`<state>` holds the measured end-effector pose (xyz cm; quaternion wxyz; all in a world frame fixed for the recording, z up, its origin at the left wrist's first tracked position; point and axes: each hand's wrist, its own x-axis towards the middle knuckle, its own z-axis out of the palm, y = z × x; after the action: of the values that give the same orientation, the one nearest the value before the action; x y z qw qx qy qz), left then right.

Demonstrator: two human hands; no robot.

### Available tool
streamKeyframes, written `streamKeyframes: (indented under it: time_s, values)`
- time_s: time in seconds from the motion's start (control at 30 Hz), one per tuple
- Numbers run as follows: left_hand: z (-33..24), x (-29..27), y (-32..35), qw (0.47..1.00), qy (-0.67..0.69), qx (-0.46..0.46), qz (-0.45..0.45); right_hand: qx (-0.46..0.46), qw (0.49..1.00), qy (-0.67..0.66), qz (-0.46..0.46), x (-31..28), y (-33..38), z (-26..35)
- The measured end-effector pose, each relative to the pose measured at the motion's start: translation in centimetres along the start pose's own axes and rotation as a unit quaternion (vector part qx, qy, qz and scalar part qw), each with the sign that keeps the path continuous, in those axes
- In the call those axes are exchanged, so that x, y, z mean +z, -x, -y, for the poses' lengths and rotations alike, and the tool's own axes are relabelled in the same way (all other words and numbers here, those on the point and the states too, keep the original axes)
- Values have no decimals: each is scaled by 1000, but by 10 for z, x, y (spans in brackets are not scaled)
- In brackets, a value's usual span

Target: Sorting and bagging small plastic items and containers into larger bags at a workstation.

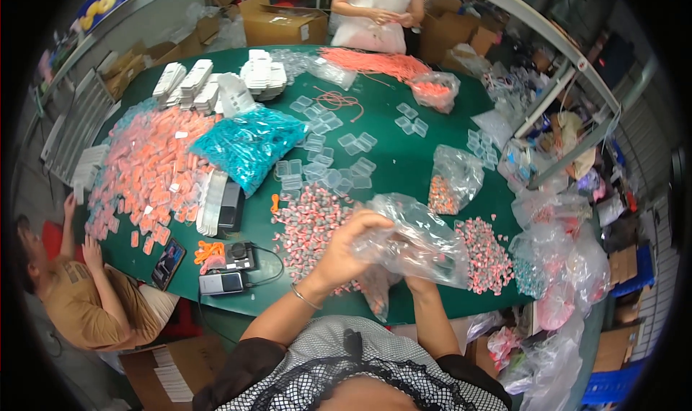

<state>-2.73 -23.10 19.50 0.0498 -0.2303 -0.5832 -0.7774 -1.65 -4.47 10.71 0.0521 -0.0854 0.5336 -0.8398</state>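
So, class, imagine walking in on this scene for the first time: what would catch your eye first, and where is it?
First the crumpled clear plastic bag, held up in both hands, left hand and right hand, at the near edge of the green table. Next the bright turquoise heap at table centre-left, beside a wide spread of orange-pink packets. Small pink pieces lie just beyond the hands.

top: black-and-white checked, black lace trim; sleeves: short, dark; left wrist: thin silver bangle [305, 298]; forearms bare
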Motion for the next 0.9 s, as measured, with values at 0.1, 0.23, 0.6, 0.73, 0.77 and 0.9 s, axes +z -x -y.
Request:
streamKeyframes:
  time_s: [0.1,0.23,0.6,0.73,0.77,0.9]
  values:
    - [-12,-34,8,995,-64,47,64,-110,991,3,-72,11,3,7]
    - [-24,-74,27,987,113,30,109,-141,989,-39,-9,53,8,64]
    - [-46,-109,39,991,-41,-125,20,-97,990,99,-15,125,7,61]
    - [-28,-116,46,998,-46,-38,38,-102,992,73,27,136,-2,54]
    - [-27,-120,47,999,-42,-1,23,-91,992,66,51,138,-4,52]
    - [-28,-133,45,1000,17,22,6,-103,992,37,64,148,-15,46]
